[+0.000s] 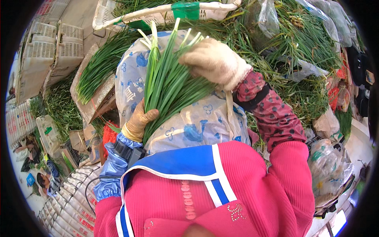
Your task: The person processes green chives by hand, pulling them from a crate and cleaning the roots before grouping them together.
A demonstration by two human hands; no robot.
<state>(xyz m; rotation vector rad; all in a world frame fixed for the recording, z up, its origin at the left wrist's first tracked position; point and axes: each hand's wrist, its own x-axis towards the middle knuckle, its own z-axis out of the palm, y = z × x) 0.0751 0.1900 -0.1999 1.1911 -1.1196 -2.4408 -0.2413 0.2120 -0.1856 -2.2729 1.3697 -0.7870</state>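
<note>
Left grip: this gloved hand [141, 120] is wrapped round the lower left side of the bundle, thumb lying across the leaves, so it's got a proper hold
Right grip: other gloved hand [215, 61], fingers curled over the upper right of the greens — honestly can't tell if they're pinching any stalks
Green bunch: the long leaves [166, 83] run up from the left grip, pale ends sticking out above it and beside the right grip's fingers
Lap cover: see-through plastic with blue prints [130, 65], right under the bunch and spreading between and below both grips
Sleeves: shiny blue one [112, 168] just below the left grip with a black strapped gadget [128, 152]; dotted red one [272, 112] below the right grip
Spare greens: a second bundle [102, 65] up and left of the left grip, lying on a board [104, 96]
Crate: white one [138, 15] with green tape [185, 11], beyond both grips
Leaf heap: big messy pile [312, 35] off to the right of the right grip — plastic bag [268, 19] at its near side
Red netting: a bit of it [109, 138] just left of the left grip
</note>
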